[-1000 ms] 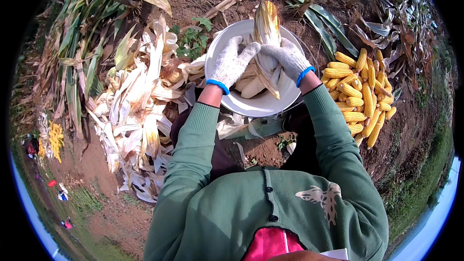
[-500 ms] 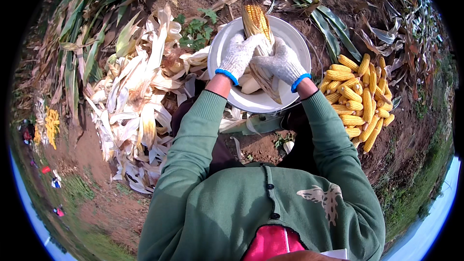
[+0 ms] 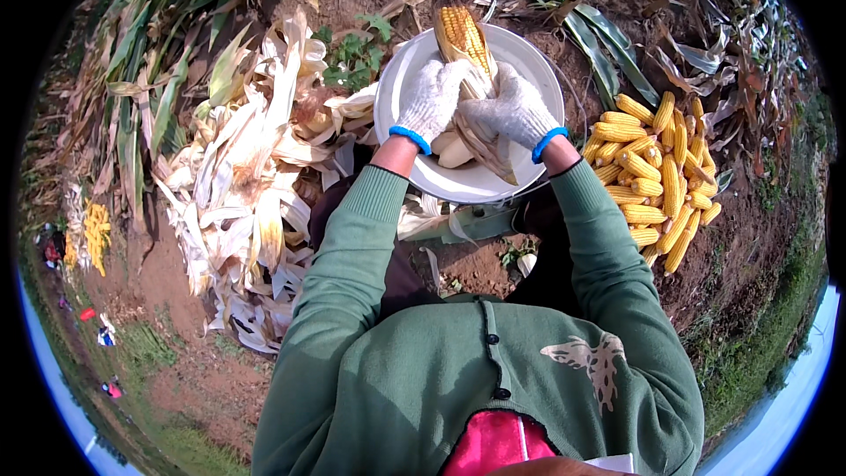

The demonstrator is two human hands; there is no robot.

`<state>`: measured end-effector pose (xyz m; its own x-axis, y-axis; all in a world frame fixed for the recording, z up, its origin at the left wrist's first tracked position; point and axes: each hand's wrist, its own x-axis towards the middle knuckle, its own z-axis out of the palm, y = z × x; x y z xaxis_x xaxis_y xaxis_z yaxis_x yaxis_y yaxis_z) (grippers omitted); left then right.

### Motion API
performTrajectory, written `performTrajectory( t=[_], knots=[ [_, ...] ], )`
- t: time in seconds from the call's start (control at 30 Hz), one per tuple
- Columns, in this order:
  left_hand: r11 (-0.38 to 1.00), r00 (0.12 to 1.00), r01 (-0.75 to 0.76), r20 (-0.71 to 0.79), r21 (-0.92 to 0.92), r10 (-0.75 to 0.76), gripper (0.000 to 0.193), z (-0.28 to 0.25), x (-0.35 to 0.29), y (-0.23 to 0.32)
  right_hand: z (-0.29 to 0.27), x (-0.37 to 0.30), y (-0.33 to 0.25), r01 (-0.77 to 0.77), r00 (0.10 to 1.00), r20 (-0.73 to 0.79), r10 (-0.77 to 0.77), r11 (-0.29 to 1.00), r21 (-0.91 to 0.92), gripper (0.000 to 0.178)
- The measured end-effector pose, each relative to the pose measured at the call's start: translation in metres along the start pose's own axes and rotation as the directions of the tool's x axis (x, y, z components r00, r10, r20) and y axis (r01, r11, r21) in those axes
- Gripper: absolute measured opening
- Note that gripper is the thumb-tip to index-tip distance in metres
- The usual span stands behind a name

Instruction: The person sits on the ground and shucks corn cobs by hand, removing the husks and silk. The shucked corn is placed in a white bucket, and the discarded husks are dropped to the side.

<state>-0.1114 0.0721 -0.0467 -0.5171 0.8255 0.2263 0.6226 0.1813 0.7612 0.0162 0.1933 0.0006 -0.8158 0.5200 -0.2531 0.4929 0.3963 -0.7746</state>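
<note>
Both my hands wear white knitted gloves with blue cuffs. They grip one ear of corn (image 3: 464, 38) over a white basin (image 3: 531, 47). Its upper end shows bare yellow kernels, while dry husk (image 3: 482, 134) is folded down around the lower part. My left hand (image 3: 431, 99) closes on the ear from the left, thumb up along the husk. From the right, my right hand (image 3: 513, 107) wraps the husk below the kernels. Beneath my hands, pale husk-covered ears (image 3: 454, 153) lie in the basin. Most of the fingertips are hidden behind the ear.
Right of the basin is a pile of husked yellow corn (image 3: 648, 178). A large heap of stripped husks (image 3: 256, 189) spreads on the left. Dry stalks (image 3: 145, 88) lie at the far left, and a small green plant (image 3: 351, 62) grows beside the basin.
The bare kernel end of the ear has shifted slightly left, and a little more of the kernels shows. Both hands keep their hold.
</note>
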Motion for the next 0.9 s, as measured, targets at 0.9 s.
performTrajectory(
  t=[0.9],
  knots=[
    [0.961,0.948,0.263,-0.162,-0.085,-0.274,0.034,-0.015,0.005,0.036,0.008,0.009,0.015,0.024,0.998,0.054,-0.033,0.985,0.170,0.078]
  ],
)
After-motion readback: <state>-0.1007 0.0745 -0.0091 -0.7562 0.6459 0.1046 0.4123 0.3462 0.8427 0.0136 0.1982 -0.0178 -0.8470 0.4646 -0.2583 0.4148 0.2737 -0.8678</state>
